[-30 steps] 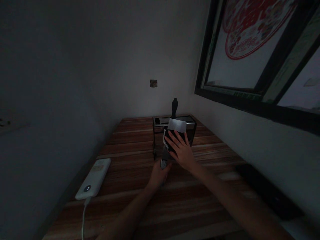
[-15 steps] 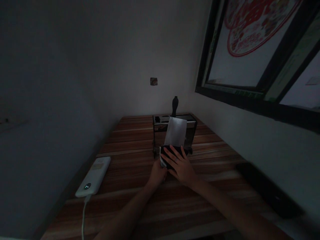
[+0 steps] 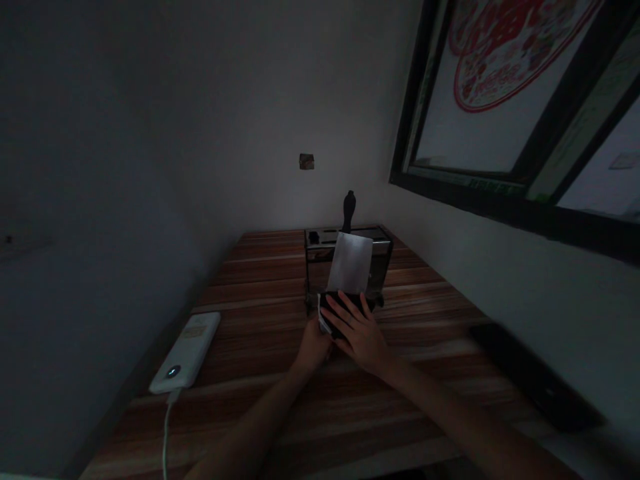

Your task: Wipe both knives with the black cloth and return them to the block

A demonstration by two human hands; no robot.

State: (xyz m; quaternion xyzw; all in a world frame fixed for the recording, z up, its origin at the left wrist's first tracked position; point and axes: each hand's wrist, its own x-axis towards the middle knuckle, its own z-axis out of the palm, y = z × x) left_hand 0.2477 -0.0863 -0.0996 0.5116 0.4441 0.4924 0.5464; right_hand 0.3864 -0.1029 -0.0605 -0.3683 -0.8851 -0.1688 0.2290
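A broad, pale metal blade (image 3: pixel 351 261), shaped like a cleaver's, points away from me in front of the metal box. Its near end goes under a black cloth (image 3: pixel 330 304) with a white edge. My right hand (image 3: pixel 364 339) lies flat over the cloth, fingers spread, its thumb by the lower edge. My left hand (image 3: pixel 314 345) is closed at the cloth's lower left; its fingers and whatever is in them are hidden. Just beyond, the metal box (image 3: pixel 313 273), like a knife holder, has a black handle (image 3: pixel 349 210) standing up from its top.
On the left of the wood-grain table (image 3: pixel 260 280) lies a white power bank (image 3: pixel 187 353) with a cable (image 3: pixel 166 433) plugged in. A long black object (image 3: pixel 535 377) rests along the right wall. Above it is a dark-framed window (image 3: pixel 465 183). The room is dim.
The view has shifted very slightly. Both hands, the cloth and the blade keep practically the same places.
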